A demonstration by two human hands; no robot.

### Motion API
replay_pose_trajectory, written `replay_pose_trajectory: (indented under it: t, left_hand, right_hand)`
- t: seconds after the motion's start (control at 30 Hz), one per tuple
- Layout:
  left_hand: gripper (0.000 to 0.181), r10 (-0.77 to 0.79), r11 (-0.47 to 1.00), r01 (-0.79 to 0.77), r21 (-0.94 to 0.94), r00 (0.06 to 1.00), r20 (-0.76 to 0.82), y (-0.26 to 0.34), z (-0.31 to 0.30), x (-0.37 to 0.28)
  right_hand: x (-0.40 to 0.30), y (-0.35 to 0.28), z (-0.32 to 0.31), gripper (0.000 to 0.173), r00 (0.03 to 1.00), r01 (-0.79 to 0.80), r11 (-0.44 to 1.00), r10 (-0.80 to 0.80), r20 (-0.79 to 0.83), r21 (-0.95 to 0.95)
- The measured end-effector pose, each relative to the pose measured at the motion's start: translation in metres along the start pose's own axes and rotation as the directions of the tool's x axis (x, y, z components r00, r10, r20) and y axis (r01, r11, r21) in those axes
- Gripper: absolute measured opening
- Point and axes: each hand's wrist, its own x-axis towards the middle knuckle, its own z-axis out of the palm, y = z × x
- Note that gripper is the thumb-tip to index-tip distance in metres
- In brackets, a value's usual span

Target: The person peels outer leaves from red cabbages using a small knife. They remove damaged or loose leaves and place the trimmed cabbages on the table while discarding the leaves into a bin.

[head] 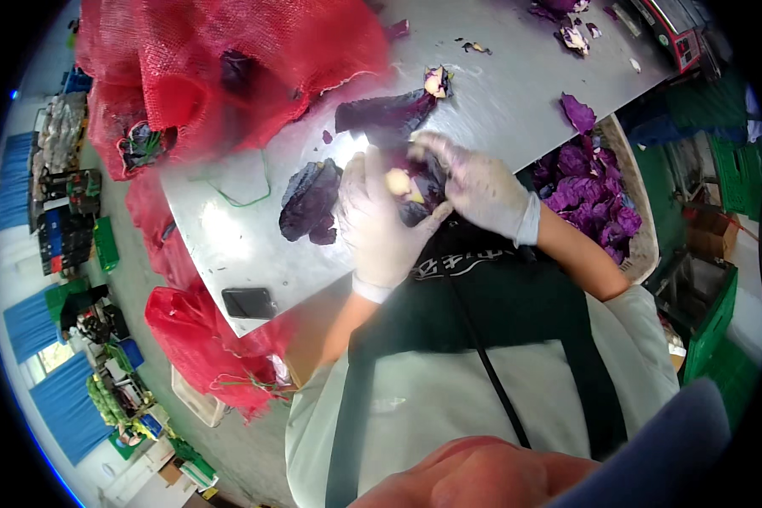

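My left hand (381,222), in a pale glove, lies against the left side of a red cabbage (422,184) whose pale cut stem faces up. On its other side is my gloved right hand (476,181), its fingers curled at the cabbage's upper edge; motion blur hides whether it pinches a leaf. A loose dark outer leaf (308,200) rests on the metal table left of my left hand. Beyond the hands lies another long purple leaf (384,114), beside a cut cabbage stem piece (437,82).
Red mesh sacks (228,70) cover the table's far left. A phone (249,303) lies at the near left corner of the metal table (209,241). A crate (644,235) of purple leaves stands to the right, and a scale (682,44) at the upper right.
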Motion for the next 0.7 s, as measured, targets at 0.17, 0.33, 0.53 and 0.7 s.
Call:
replay_pose_trajectory:
  t: [0.17, 0.33, 0.53, 0.7]
  left_hand:
    - [0.112, -0.080, 0.986, 0.068, -0.151, 0.994, -0.080, -0.013, 0.002, -0.021]
    - [0.124, -0.347, 0.824, 0.353, -0.444, 0.933, 0.096, -0.033, -0.024, -0.030]
    - [0.130, -0.169, 0.976, 0.195, -0.098, 0.960, 0.222, -0.037, -0.044, -0.023]
    - [0.123, -0.194, 0.980, 0.199, -0.018, 0.970, 0.148, -0.032, -0.028, -0.013]
  right_hand:
    - [0.029, 0.065, -0.033, 0.063, 0.737, -0.675, 0.521, 0.502, 0.452, 0.522]
    - [0.050, 0.036, -0.028, 0.062, 0.777, -0.620, 0.622, 0.572, 0.262, 0.478]
    - [0.050, 0.032, -0.022, 0.064, 0.950, -0.035, 0.965, -0.049, -0.309, -0.259]
    - [0.003, -0.007, 0.000, 0.064, 0.995, 0.099, 0.994, -0.100, -0.017, -0.053]
